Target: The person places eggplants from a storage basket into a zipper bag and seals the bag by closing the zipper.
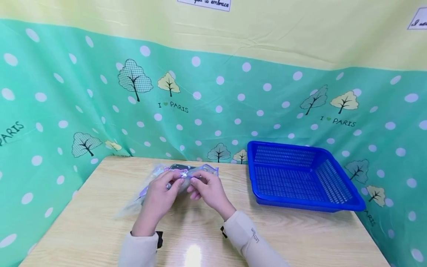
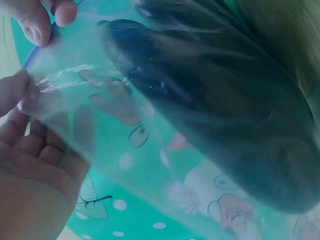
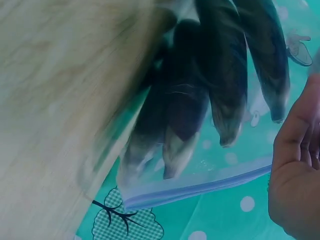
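Observation:
A clear zip-lock bag (image 1: 133, 203) with cartoon prints is held up over the table's far half, left of centre. Several long, dark, rounded items (image 2: 215, 105) lie inside it; their kind is unclear through the plastic. Lighter, narrower ends show on some items (image 3: 227, 117) in the right wrist view. My left hand (image 1: 159, 198) pinches the bag's top edge between thumb and fingers. Close beside it, my right hand (image 1: 211, 189) pinches the same edge. The bluish-purple zip strip (image 3: 200, 190) runs along that edge, and its pinched part is mostly hidden by my fingers.
A blue plastic basket (image 1: 307, 204) with mesh sides stands on the right of the wooden table (image 1: 100, 230). Behind the table hangs a green and yellow cloth (image 1: 227, 92) with dots and trees. Light reflects off the table's front.

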`<state>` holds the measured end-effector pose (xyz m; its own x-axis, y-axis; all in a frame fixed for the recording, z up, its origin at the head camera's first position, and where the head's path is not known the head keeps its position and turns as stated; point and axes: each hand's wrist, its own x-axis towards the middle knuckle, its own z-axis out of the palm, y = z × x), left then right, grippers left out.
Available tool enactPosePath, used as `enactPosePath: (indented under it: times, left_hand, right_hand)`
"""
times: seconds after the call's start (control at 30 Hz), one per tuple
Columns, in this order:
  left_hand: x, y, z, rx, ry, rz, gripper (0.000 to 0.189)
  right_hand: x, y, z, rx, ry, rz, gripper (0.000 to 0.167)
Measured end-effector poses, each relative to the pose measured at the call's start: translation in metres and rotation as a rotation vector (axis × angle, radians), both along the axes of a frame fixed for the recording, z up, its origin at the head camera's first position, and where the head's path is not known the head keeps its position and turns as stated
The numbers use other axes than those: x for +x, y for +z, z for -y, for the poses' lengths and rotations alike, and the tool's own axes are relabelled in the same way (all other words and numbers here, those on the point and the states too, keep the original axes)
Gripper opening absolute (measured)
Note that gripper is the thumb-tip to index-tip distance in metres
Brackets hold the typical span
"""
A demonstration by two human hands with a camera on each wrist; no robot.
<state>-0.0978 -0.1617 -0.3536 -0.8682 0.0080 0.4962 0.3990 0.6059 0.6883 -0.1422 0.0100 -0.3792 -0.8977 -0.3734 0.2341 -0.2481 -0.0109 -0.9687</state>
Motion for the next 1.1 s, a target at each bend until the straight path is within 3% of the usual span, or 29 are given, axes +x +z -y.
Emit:
enactPosePath:
  times: [0.1,0.23,0.4,0.63,0.8,0.93,1.1]
  left_hand:
    - [-0.004,-0.003,0.0,0.029,-0.007,-0.096,0.009]
    - [-0.008,-0.006,-0.002,0.029,-0.028,-0.205,0.016]
    - [-0.011,-0.011,-0.002,0.022,-0.048,-0.326,0.02]
    - [-0.015,-0.018,-0.004,0.054,-0.006,-0.443,0.019]
    - [-0.017,-0.018,-0.008,0.11,-0.003,-0.507,0.021]
    - [-0.018,-0.019,-0.007,0.166,-0.003,-0.507,0.022]
    - [-0.018,-0.02,-0.005,0.219,-0.02,-0.475,0.021]
  right_hand:
    - [0.001,0.002,-0.001,-0.051,0.033,-0.007,0.02]
    - [0.005,0.007,0.003,-0.161,0.092,-0.093,0.028]
    - [0.005,0.009,0.012,-0.223,0.126,-0.215,0.019]
    - [0.002,0.004,0.015,-0.133,0.095,-0.263,0.014]
    - [0.0,0.001,0.011,-0.085,0.078,-0.243,0.014]
    - [-0.005,-0.005,0.005,-0.019,0.035,-0.244,0.014]
    - [-0.011,-0.011,-0.006,0.106,-0.019,-0.356,0.011]
